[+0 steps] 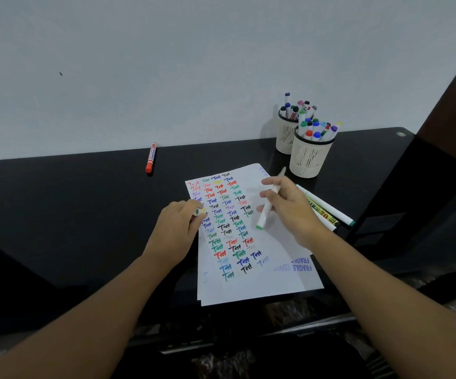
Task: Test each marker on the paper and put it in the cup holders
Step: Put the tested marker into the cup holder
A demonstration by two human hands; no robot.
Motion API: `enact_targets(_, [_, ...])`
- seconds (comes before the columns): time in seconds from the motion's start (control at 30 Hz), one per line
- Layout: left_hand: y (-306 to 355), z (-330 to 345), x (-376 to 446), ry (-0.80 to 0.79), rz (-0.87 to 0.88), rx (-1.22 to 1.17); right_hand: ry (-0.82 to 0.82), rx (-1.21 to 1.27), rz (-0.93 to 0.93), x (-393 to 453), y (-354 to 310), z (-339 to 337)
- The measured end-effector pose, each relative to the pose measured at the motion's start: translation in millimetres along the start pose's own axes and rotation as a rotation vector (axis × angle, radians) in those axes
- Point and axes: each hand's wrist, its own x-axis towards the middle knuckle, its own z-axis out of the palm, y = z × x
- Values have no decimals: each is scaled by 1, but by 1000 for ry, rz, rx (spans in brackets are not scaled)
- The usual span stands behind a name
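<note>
Two hands work over the paper, which lies on the black desk. In the head view, we hold a white marker in our right hand, fingers curled round the barrel, its green end pointing down toward the sheet at 7 o'clock. Our left hand pinches a small green-ended cap at the paper's left edge. Rows of coloured "Test" marks cover the sheet. Two cream cup holders, touching each other and full of markers, stand at 1 o'clock from the paper. Several loose markers lie at 3 o'clock beside our right hand. One red marker lies well apart at 11 o'clock.
</note>
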Motion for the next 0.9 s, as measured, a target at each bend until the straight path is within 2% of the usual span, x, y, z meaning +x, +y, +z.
enact_targets(0.07, [-1, -2, 1, 41, -9, -39, -47, -2, 0, -1, -3, 4])
enact_targets(0.23, [7, -21, 12, 67, -76, -154, -136, -421, -163, -8, -13, 16])
enact_targets(0.5, [6, -41, 23, -1, -25, -52, -190, -645, -342, -8, -21, 18])
enact_targets(0.9, [13, -48, 22, -67, 137, -17, -261, -854, -425, -2, -21, 19])
